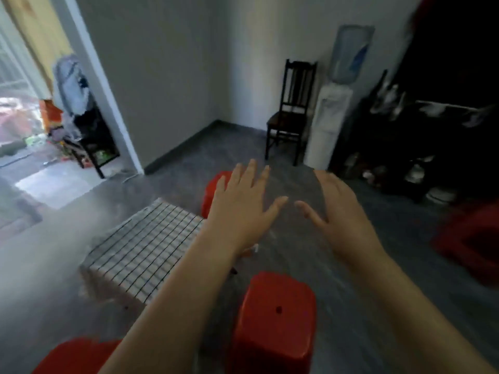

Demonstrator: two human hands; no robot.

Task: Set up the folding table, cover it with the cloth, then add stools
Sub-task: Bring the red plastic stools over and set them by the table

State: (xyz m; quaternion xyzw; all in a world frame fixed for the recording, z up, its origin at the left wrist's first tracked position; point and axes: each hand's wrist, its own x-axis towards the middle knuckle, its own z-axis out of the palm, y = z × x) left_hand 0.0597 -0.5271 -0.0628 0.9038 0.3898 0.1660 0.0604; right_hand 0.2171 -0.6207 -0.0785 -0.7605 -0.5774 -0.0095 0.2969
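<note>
A low folding table stands on the floor at centre left, draped in a white cloth with a black grid [145,247]. Three red plastic stools are around it: one [272,319] in front of me, one [212,193] at its far side partly behind my left hand, one [75,354] at the bottom left edge. My left hand [243,203] and my right hand [337,209] are stretched out in the air above the floor, fingers spread, holding nothing.
A dark wooden chair [291,112] and a white water dispenser [329,122] stand by the far wall. Dark shelving with shoes [405,157] fills the right side. Another red stool [472,238] sits at the right. An open doorway [40,147] lies to the left.
</note>
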